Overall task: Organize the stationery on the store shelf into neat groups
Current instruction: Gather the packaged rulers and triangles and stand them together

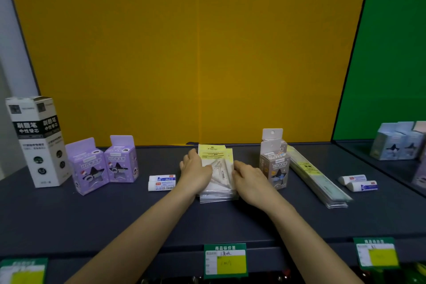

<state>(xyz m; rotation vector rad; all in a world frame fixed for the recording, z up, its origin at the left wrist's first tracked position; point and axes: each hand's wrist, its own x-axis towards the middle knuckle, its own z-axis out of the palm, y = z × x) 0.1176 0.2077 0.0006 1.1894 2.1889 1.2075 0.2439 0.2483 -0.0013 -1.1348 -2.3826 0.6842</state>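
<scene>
A stack of clear ruler-set packets [216,159] with yellow header cards lies in the middle of the dark shelf [69,214]. My left hand [194,172] presses against the stack's left side, and my right hand [247,178] presses against its right side, fingers curled on the top packet. Two purple boxes [103,163] stand to the left, with two white eraser packs [161,182] beside them. A grey-brown box [275,166] stands right of the stack, another behind it.
A tall black-and-white refill box [38,140] stands at far left. Long flat ruler packets [318,180] lie at the right, then two white erasers [358,183]. Pale blue boxes [396,143] sit beyond a divider. Green price tags [225,260] hang on the front edge.
</scene>
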